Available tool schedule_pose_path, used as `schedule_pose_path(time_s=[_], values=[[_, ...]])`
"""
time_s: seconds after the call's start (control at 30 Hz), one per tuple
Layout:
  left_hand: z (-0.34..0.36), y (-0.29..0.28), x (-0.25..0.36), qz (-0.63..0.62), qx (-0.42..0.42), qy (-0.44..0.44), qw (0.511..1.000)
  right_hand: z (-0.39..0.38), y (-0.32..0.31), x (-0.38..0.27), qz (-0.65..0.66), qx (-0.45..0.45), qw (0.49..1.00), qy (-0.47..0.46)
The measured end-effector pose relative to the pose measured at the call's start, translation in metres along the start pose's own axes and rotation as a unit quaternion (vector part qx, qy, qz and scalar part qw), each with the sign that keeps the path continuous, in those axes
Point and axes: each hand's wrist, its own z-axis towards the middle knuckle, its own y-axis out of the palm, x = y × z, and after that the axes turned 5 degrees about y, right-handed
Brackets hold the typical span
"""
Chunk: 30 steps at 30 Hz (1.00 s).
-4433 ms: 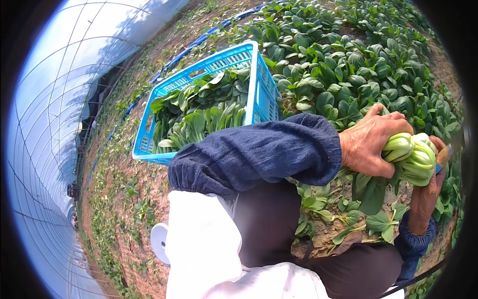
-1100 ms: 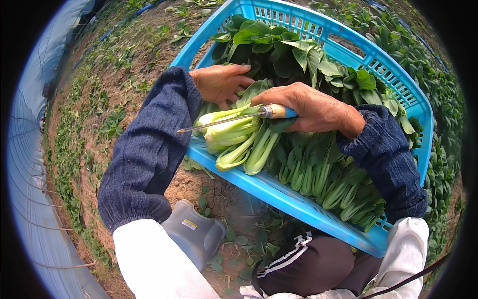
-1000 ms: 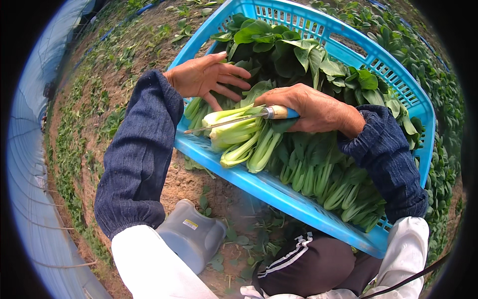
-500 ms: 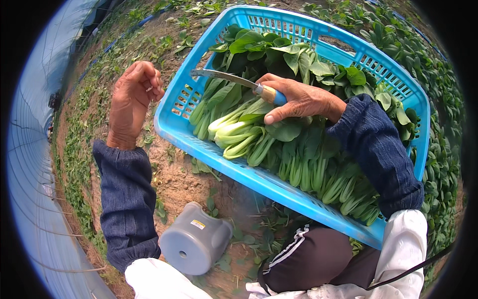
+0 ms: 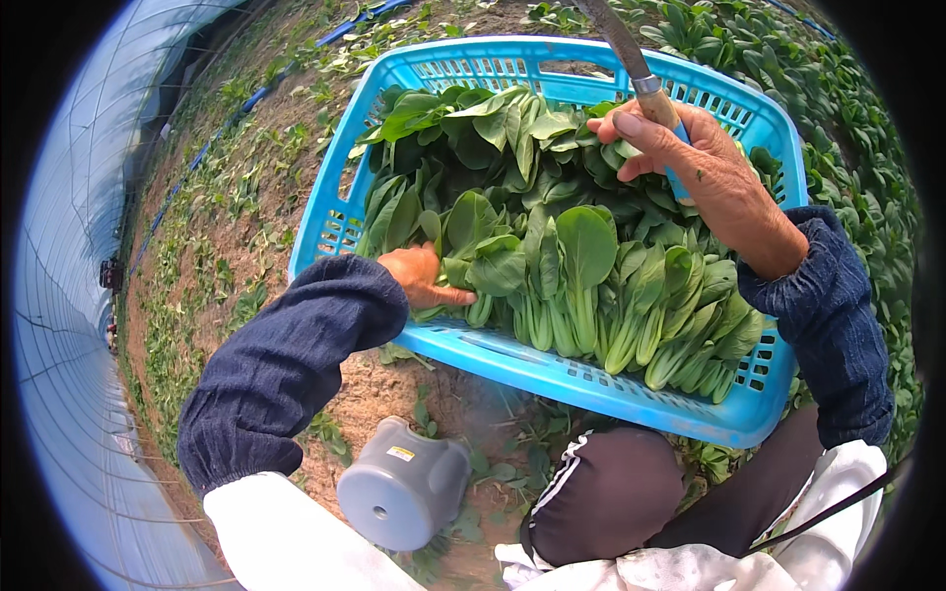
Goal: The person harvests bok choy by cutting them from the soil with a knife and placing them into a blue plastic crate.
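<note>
A light-blue plastic basket [image 5: 552,394] holds rows of bok choy [image 5: 591,261], with dark leaves and pale green stalks. My left hand [image 5: 426,278] reaches into its near left corner, closed around a bunch of bok choy there. The thumb shows against the stalks, while leaves hide most of its fingers. Above the basket's right part, my right hand [image 5: 705,167] grips a small sickle [image 5: 655,103] by its wooden and blue handle. The blade points up and away, beyond the far rim, and its tip is cut off by the picture's edge.
A grey plastic stool [image 5: 404,483] stands on the soil at the near left, beside my bent knee [image 5: 606,497]. Dense growing greens [image 5: 867,236] border the basket's right side. A blue hose [image 5: 241,108] runs along the ground, and a plastic tunnel wall [image 5: 69,295] curves at far left.
My left hand has come down from the air left of the basket into the greens. My right hand has moved right and up, and the sickle's blade has swung from pointing left to pointing away.
</note>
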Motion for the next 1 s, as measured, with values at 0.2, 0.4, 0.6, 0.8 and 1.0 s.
schedule_pose_path(time_s=[0.2,0.4,0.6,0.8,1.0], values=[[0.018,0.001,0.015,0.175,-0.092,-0.032,0.980,-0.057,-0.045,0.005,0.037,0.063,0.993,-0.091],[0.034,0.006,0.015,0.110,-0.114,0.009,0.987,-0.121,-0.096,0.019,0.052,0.110,0.988,-0.090],[0.045,0.027,-0.006,0.012,-0.052,-0.071,0.996,-0.168,-0.130,0.039,0.101,0.182,0.977,-0.047],[0.004,-0.019,0.034,0.140,-0.060,-0.077,0.985,-0.237,-0.170,0.050,0.074,0.236,0.969,0.029],[0.011,-0.009,0.058,-0.123,-0.083,-0.126,0.981,-0.287,-0.185,0.085,0.075,0.304,0.945,0.092]])
